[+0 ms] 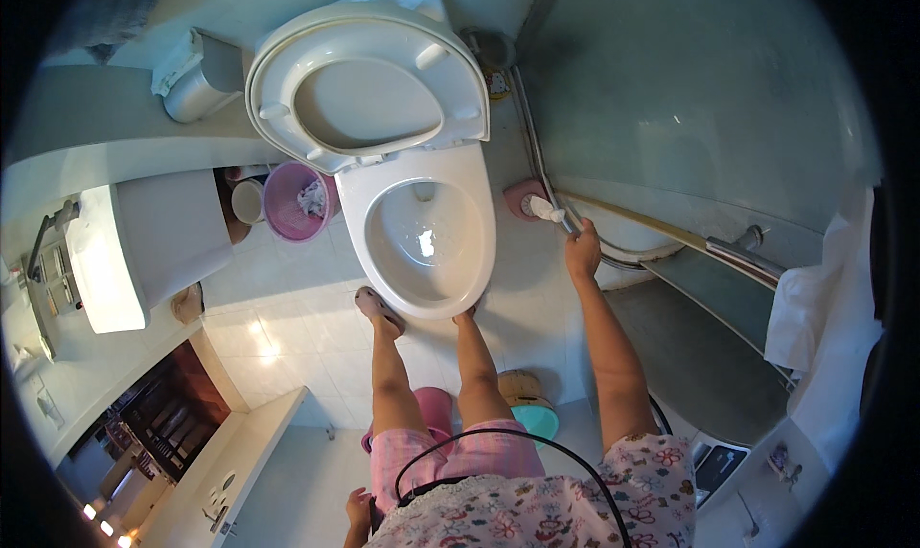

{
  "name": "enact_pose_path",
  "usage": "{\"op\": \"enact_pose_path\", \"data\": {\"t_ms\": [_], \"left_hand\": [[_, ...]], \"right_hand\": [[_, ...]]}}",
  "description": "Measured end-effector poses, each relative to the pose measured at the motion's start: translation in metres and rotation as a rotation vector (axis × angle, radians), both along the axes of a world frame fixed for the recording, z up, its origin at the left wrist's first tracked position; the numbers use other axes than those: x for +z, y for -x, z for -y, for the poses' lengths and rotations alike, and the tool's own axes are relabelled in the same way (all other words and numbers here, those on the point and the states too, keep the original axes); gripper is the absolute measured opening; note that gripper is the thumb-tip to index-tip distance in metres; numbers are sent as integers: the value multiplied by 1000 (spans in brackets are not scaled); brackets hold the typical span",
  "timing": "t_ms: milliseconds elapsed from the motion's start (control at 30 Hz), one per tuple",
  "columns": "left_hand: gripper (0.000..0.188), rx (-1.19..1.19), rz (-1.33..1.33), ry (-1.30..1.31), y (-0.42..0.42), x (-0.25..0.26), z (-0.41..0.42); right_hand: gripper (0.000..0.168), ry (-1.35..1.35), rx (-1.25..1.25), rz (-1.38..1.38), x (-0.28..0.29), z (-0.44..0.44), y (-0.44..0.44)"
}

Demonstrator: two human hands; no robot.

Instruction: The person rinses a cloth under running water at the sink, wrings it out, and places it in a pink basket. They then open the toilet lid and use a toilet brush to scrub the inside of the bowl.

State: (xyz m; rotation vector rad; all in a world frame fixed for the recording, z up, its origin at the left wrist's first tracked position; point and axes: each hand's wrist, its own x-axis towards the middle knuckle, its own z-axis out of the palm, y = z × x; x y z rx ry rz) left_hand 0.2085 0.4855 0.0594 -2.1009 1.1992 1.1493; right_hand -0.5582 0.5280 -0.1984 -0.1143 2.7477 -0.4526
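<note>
My right hand is closed around the metallic-looking end of a toilet brush handle, right of the toilet. The handle's white part leads to a pink brush holder on the floor; any bristles are hidden. In front of me stands a white toilet bowl, its lid and seat raised, with water shining at the bottom. My left hand hangs low by my pink shorts, at the bottom edge of the view. Its fingers are partly curled and what it may hold cannot be made out.
A pink waste basket with crumpled paper stands left of the toilet. Further left is a white washbasin. A frosted glass screen rises at the right. Behind my legs are a pink bucket and a turquoise basin. A door stands open.
</note>
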Motion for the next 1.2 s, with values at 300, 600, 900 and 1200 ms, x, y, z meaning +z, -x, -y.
{"op": "enact_pose_path", "data": {"t_ms": [300,600,900,1200], "left_hand": [[25,-685,-92,47,-33,-3,-10],[13,-617,68,54,-39,5,-22],[31,-211,196,-41,14,15,-3],[48,-479,130,-99,-23,19,-10]], "right_hand": [[63,-394,527,-79,-34,47,24],[64,-766,533,426,-90,52,45],[31,-831,710,78,-119,48,36],[20,-876,698,238,-140,48,37]]}}
